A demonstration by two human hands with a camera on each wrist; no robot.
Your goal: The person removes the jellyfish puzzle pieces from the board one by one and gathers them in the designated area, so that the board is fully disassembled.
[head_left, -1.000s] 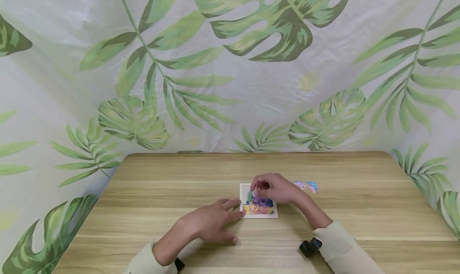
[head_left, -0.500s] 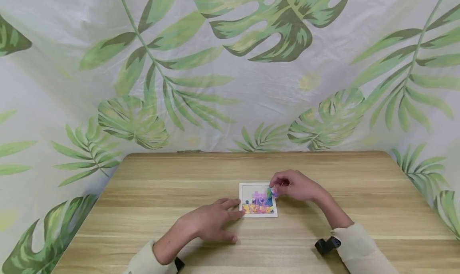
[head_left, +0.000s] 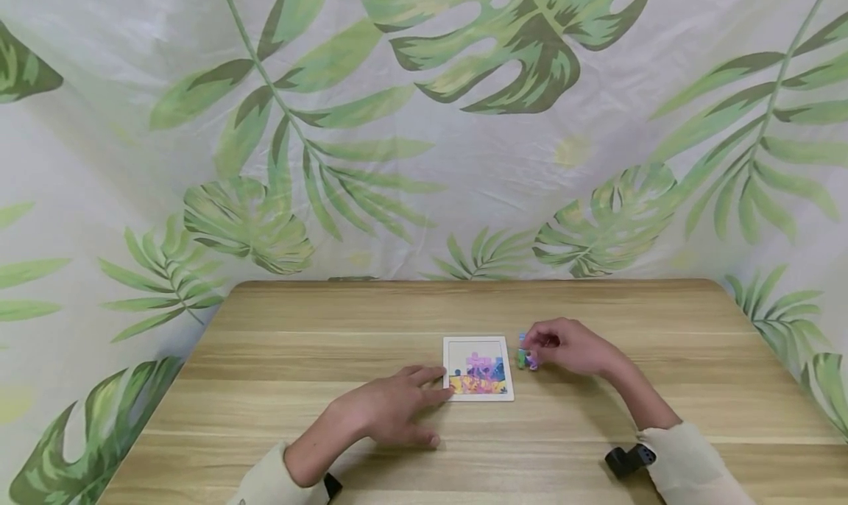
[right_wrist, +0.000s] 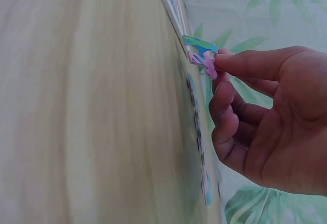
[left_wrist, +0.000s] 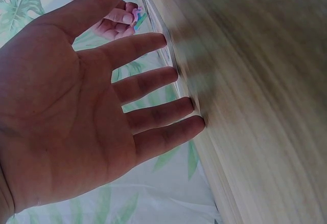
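A white-bordered jigsaw puzzle tray (head_left: 511, 387) lies flat on the table, its lower part filled with yellow, pink and blue pieces and its upper part bare. My left hand (head_left: 397, 408) rests at the tray's left edge with fingers spread and fairly straight; its palm (left_wrist: 66, 111) fills much of the left wrist view. To the right of the tray, my right hand (head_left: 576, 347) pinches a jigsaw piece (right_wrist: 202, 52) between thumb and index finger. That piece is green, blue and pink-purple, and it is held tilted above the table.
Several loose jigsaw pieces (right_wrist: 198, 132) lie on the table under the right hand, mostly hidden from the head view. The wooden table (head_left: 318, 328) ends at a curtain (head_left: 397, 159) with a leaf print. A black device (head_left: 629, 461) is on the right wrist.
My right hand has moved right, from over the tray to beside it, still pinching the jigsaw piece. The piece has turned. My left hand stays at the tray's edge.
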